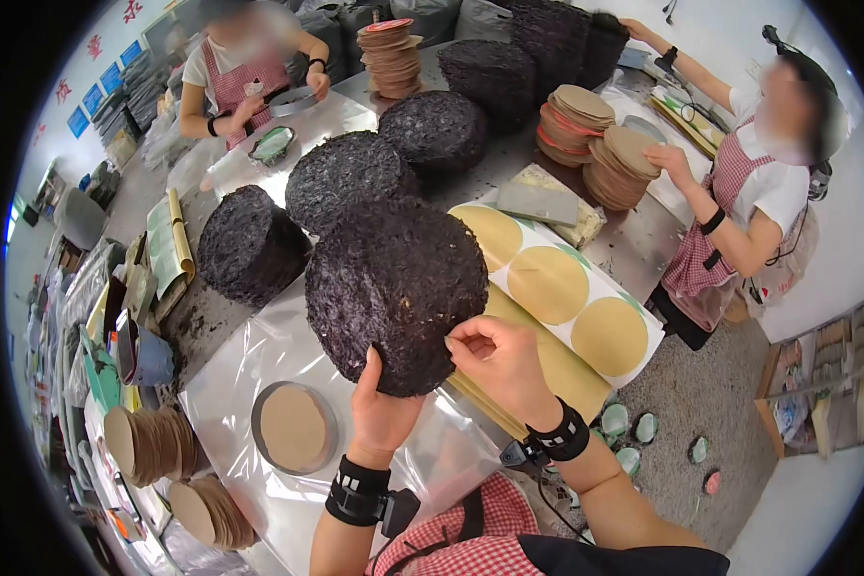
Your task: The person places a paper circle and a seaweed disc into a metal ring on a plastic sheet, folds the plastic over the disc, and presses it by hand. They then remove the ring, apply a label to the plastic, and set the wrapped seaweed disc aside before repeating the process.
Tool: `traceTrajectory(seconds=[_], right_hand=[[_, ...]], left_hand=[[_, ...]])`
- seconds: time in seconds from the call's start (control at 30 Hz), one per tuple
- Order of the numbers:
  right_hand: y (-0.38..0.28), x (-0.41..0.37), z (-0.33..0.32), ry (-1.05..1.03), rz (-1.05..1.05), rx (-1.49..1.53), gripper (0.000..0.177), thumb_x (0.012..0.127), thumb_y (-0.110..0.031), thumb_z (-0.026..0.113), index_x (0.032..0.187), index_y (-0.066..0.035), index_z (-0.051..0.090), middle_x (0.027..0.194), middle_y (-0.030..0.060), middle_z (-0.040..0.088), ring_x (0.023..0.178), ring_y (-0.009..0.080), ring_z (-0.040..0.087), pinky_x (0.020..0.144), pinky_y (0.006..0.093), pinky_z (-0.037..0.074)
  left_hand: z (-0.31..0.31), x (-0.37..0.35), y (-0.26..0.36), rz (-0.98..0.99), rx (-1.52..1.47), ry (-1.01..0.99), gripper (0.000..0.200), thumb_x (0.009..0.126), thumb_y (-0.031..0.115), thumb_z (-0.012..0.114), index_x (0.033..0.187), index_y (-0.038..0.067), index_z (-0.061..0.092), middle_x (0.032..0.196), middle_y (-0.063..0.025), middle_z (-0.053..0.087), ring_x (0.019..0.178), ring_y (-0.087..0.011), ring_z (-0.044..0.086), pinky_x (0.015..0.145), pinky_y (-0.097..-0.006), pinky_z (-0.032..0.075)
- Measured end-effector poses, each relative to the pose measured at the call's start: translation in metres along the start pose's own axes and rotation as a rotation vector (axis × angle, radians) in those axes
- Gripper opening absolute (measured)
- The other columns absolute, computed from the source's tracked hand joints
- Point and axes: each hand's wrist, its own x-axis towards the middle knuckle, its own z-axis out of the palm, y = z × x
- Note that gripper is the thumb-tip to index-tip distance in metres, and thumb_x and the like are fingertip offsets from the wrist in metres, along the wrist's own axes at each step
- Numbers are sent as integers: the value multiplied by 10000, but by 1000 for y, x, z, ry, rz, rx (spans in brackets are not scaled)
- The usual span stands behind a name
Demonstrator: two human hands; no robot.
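Gripping a dark pressed disc [394, 283] at its lower edge, my left hand [382, 408] clamps thumb over face, while my right hand [497, 363] pinches the rim with fingers curled together. I hold the disc tilted above a clear plastic sheet [250, 374], near a round tin [293, 427]. Gold round stickers [547, 283] lie beside it, stacked dark discs [346, 178] behind. A co-worker [739, 192] in a red checked apron works opposite.
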Motion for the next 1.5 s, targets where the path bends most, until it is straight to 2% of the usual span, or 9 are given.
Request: traceTrajectory(seconds=[0.2,0.33,0.53,0.67,0.8,0.83,1.07,1.17,1.5], right_hand=[[22,1,-25,230,38,-239,99,896,-31,705,983,0,670,829,90,720,736,157,711,681,279,567],[8,-2,-17,287,-226,-301,161,891,-39,728,1036,10,679,883,114,710,731,221,717,678,317,575],[2,8,7,245,-317,-249,403,878,-38,759,1256,-5,623,1108,176,675,935,239,699,778,319,579],[-8,-1,21,95,-235,58,476,884,0,748,1315,16,548,1281,174,575,1098,210,627,872,307,550],[6,-18,37,103,-36,538,413,864,36,760,1224,33,557,1226,105,551,1087,162,594,916,304,528],[7,-27,42,170,-34,564,382,856,45,766,1185,33,573,1190,84,558,1070,150,592,921,303,524],[-19,-57,42,-32,36,109,372,804,2,825,1150,-31,693,1063,89,598,866,146,584,789,299,524],[-23,-49,27,305,-484,-635,392,745,-6,848,1118,-74,749,1023,81,622,846,201,610,733,337,507],[-24,-14,40,-202,-634,-540,183,760,-24,811,913,-53,715,916,77,619,812,252,622,684,365,522]], left_hand=[[-9,-3,5,67,36,96,577,1076,393,479,1528,48,385,1542,-129,468,1420,-308,447,1197,-487,342],[-9,-6,1,144,85,163,549,1076,327,508,1516,23,385,1530,-132,461,1406,-299,449,1178,-497,360],[-3,-17,3,309,295,209,496,1080,287,491,1475,-5,423,1474,-152,510,1363,-300,492,1173,-479,371],[-3,-28,22,203,2,157,490,1056,251,521,1461,-14,442,1450,-155,540,1329,-304,529,1155,-456,406],[-10,-42,20,285,35,32,503,1042,259,519,1478,23,436,1461,-152,540,1338,-322,535,1140,-514,419],[-14,-42,15,356,354,-33,460,1024,128,552,1460,28,445,1433,-152,559,1304,-311,569,1113,-487,460],[-1,-60,-1,347,164,239,487,990,-41,569,1453,54,454,1422,-115,557,1305,-260,557,1106,-432,472],[-1,-65,3,366,197,273,515,984,-65,569,1469,52,443,1425,-108,553,1301,-245,558,1098,-403,472],[-5,-75,5,277,523,275,337,944,-43,667,1278,-27,617,1225,-88,693,1107,-161,656,987,-325,523]])
